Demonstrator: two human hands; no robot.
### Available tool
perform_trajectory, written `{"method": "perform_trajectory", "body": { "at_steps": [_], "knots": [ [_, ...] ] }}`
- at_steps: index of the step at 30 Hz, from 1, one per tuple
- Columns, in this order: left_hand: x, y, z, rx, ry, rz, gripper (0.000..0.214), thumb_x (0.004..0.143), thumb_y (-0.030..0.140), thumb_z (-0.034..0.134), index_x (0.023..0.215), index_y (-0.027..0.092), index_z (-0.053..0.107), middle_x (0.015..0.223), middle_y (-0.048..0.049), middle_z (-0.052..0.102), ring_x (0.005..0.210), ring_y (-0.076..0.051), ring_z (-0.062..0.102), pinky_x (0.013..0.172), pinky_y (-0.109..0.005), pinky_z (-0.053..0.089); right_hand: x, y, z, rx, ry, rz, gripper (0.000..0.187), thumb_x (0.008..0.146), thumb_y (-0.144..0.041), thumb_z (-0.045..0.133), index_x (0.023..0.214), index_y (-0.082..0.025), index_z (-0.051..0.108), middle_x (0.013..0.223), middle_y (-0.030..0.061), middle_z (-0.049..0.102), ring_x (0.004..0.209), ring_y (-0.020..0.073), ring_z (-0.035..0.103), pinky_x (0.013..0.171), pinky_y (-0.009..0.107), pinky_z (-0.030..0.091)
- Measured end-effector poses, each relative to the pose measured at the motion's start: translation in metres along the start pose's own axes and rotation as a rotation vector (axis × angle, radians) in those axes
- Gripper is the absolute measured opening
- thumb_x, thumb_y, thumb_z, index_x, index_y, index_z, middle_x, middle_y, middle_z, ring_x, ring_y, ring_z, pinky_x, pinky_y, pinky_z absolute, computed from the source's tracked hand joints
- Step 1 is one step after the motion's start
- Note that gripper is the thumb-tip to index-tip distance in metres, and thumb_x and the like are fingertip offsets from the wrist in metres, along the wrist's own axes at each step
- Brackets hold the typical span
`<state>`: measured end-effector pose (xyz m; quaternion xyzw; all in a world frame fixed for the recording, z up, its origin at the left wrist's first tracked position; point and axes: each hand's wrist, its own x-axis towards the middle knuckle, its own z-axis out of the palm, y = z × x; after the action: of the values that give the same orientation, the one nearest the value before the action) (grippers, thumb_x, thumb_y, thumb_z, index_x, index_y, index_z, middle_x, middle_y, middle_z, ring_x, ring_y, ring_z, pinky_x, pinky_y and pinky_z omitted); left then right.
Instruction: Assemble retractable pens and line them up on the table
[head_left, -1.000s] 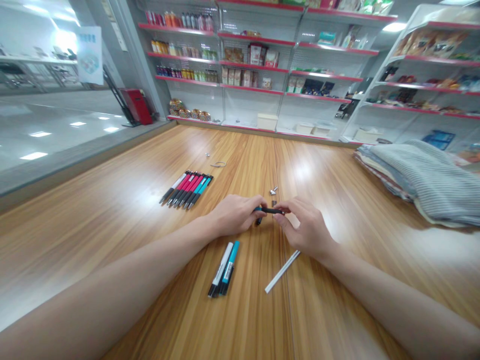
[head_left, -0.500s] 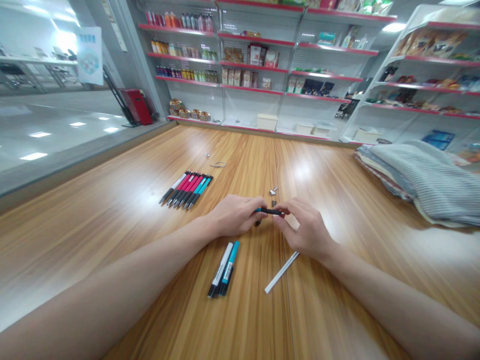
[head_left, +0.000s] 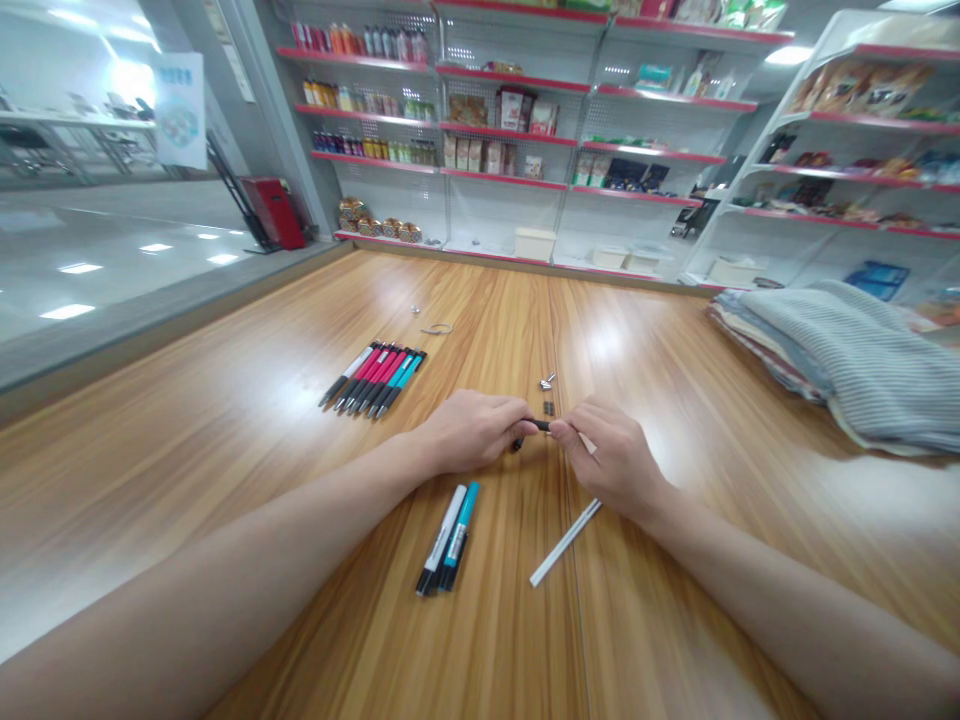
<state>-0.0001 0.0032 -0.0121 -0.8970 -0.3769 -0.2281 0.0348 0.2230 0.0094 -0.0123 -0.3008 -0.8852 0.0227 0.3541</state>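
Over the middle of the wooden table, my left hand is closed around a pen; its black grip section shows between my two hands. My right hand pinches the other end of that pen, thumb and fingers hiding the tip. Just beyond lie small silver pen tips and short dark pieces. A black part shows just under my left fingers. Nearer to me are a white pen barrel and a turquoise pen barrel. White refill tubes lie below my right hand.
A row of several pens, in white, pink and turquoise, lies left on the table. Behind it are a thin loop and a small shiny piece. Folded cloths lie at the right. Stocked shelves stand beyond the table.
My right hand's fingers have shifted and closed further over the pen's end, so less of the black grip shows. The dark pieces behind are more exposed. My left hand has barely moved.
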Motion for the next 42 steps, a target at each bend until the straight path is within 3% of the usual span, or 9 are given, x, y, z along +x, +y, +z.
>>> {"method": "perform_trajectory", "body": {
  "at_steps": [4,11,18,23,27,32,36,40,42],
  "knots": [
    [0.0001,-0.0015,0.0011,0.017,0.007,0.004,0.032,0.097,0.039,0.037,0.092,0.018,0.061,0.085,-0.0029,0.07,0.074,-0.014,0.065,0.059,-0.024,0.038,0.0003,-0.0009,-0.0005,0.037,0.005,-0.004,0.008,0.087,-0.024,0.058,0.091,-0.018,0.061,0.082,0.0059,0.063,0.078,0.0199,0.055,0.071,0.034,0.043],
    [-0.0004,-0.0016,0.0012,0.011,0.003,0.017,0.032,0.097,0.039,0.037,0.094,0.018,0.062,0.087,-0.0034,0.072,0.076,-0.015,0.067,0.061,-0.023,0.041,0.0005,-0.0007,0.0002,0.039,0.005,-0.001,0.008,0.089,-0.023,0.057,0.086,-0.018,0.061,0.076,0.005,0.061,0.075,0.0189,0.054,0.069,0.033,0.042],
    [0.0002,-0.0005,0.0008,-0.035,0.029,0.006,0.033,0.096,0.041,0.041,0.117,0.02,0.055,0.105,-0.0046,0.072,0.088,-0.017,0.069,0.067,-0.024,0.047,0.0003,0.0003,0.0001,0.012,-0.023,-0.003,0.016,0.091,-0.023,0.053,0.077,-0.018,0.06,0.068,0.0042,0.058,0.069,0.0179,0.052,0.067,0.033,0.041],
    [-0.0004,0.0003,0.0001,-0.011,0.011,-0.01,0.033,0.096,0.041,0.041,0.118,0.02,0.053,0.102,-0.0041,0.073,0.085,-0.018,0.07,0.065,-0.025,0.047,0.0006,-0.0014,-0.0008,0.045,-0.032,0.0,0.009,0.089,-0.024,0.056,0.093,-0.018,0.062,0.082,0.0065,0.063,0.079,0.0201,0.055,0.071,0.035,0.043],
    [0.0,0.0006,-0.0002,0.004,0.005,-0.013,0.031,0.096,0.042,0.041,0.115,0.021,0.053,0.103,-0.0041,0.072,0.085,-0.018,0.07,0.064,-0.024,0.046,0.0,-0.0007,-0.0005,0.026,-0.053,0.007,0.013,0.091,-0.023,0.054,0.083,-0.018,0.063,0.074,0.0053,0.061,0.074,0.0189,0.053,0.07,0.034,0.043],
    [0.0009,0.0016,-0.0015,0.005,-0.008,-0.021,0.031,0.095,0.042,0.042,0.115,0.02,0.053,0.101,-0.0036,0.073,0.083,-0.017,0.07,0.064,-0.023,0.046,0.0003,-0.0008,-0.0011,0.054,-0.037,-0.004,0.009,0.089,-0.023,0.057,0.094,-0.017,0.061,0.084,0.0067,0.063,0.08,0.0194,0.055,0.072,0.034,0.043],
    [0.0006,0.0014,-0.0019,-0.021,-0.007,0.001,0.03,0.096,0.042,0.042,0.113,0.021,0.054,0.103,-0.0033,0.072,0.084,-0.017,0.07,0.065,-0.023,0.046,0.0001,-0.0009,-0.0009,0.013,-0.037,-0.009,0.018,0.091,-0.022,0.052,0.076,-0.018,0.06,0.069,0.0044,0.058,0.07,0.0178,0.051,0.067,0.033,0.041],
    [0.0003,-0.0002,-0.0005,-0.008,-0.001,0.007,0.031,0.095,0.042,0.042,0.115,0.021,0.054,0.1,-0.0038,0.073,0.084,-0.017,0.07,0.065,-0.023,0.047,0.0,-0.001,-0.0008,0.046,-0.029,0.001,0.008,0.088,-0.024,0.057,0.091,-0.017,0.061,0.082,0.0063,0.063,0.078,0.0196,0.055,0.071,0.034,0.043],
    [0.0004,-0.0007,0.0004,0.0,0.0,0.005,0.032,0.095,0.043,0.043,0.114,0.021,0.055,0.099,-0.0042,0.073,0.083,-0.017,0.07,0.065,-0.023,0.047,0.0002,-0.0007,-0.0007,0.036,-0.034,-0.01,0.009,0.089,-0.023,0.055,0.086,-0.018,0.061,0.077,0.0055,0.062,0.075,0.0192,0.054,0.07,0.034,0.043]
  ]
}}
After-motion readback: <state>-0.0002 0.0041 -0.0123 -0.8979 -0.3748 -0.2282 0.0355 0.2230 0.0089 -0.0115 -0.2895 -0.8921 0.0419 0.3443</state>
